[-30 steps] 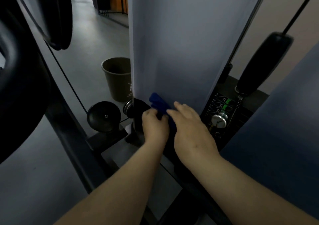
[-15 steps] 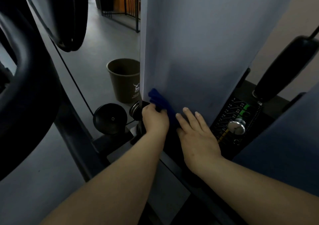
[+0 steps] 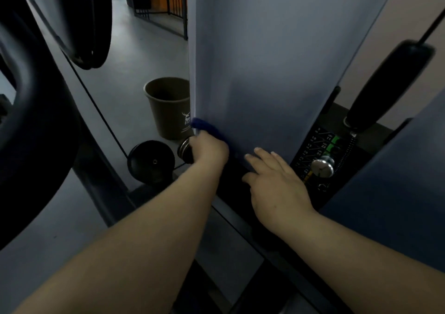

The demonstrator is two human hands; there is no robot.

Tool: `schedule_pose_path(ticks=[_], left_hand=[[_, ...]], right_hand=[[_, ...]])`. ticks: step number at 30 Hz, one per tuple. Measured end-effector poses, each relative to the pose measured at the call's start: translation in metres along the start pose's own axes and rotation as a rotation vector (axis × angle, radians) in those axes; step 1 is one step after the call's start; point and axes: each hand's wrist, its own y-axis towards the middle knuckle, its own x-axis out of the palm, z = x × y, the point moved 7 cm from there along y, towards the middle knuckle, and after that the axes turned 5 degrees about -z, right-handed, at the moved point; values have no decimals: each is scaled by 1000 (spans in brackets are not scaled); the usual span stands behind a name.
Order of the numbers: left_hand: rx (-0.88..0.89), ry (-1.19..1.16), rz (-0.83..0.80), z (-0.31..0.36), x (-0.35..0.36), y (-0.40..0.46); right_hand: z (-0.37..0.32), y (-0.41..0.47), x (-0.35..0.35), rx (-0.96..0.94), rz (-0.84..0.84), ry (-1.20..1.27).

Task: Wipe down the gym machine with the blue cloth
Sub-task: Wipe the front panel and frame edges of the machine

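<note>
The blue cloth (image 3: 209,127) is seen just left of the frame's centre, bunched at the lower left edge of the machine's broad grey panel (image 3: 277,61). It is gripped by the left hand (image 3: 209,150), whose fingers are curled round it with the knuckles turned toward the camera; most of the cloth is hidden behind that hand, and only its upper end is shown against the panel's edge. The right hand (image 3: 274,181) is held just to the right of the left one, at the lower centre of the frame, with its fingers straight and spread. Nothing is held by it; its fingertips are laid at the bottom of the panel, though actual contact cannot be told because of blur.

A weight stack (image 3: 320,150) with numbered labels and green marks is seen right of the right hand, and a chrome pin (image 3: 322,166) is set into it. A black padded handle (image 3: 387,85) is hung on a cable at the right of the frame. A black pulley (image 3: 151,160) is mounted left of the left hand, and a brown bin (image 3: 168,106) stands on the floor above it in the frame. A dark curved pad (image 3: 31,121) fills the left edge.
</note>
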Motion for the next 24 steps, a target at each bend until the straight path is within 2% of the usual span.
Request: schedule_pose_path(ticks=[2,3,6,10,13,16,18,21,24], left_hand=[[131,30,-50,-8,21,-25],[151,46,-78,-14,29,-40],[135,39,-133,-24,44,-53],[268,-7,-134,-10,51,-82],[157,41,-216,-22,63,-99],[85,-86,-251,-22,65,-114],[157,-205,-211,-1,53,-128],[373,-311,-169,57,28,-152],[660,-240,-123,138,-3,-181]], right_hand=[[6,-15,-8,98,103,156],[7,-24,-5,138,76,209],[12,-49,15,212,-145,315],[22,-66,23,269,-319,410],[34,-75,17,273,-426,427],[40,-81,1,277,-450,455],[42,-83,-16,271,-391,477],[41,-80,-59,237,-164,577],[38,-75,-118,171,77,727]])
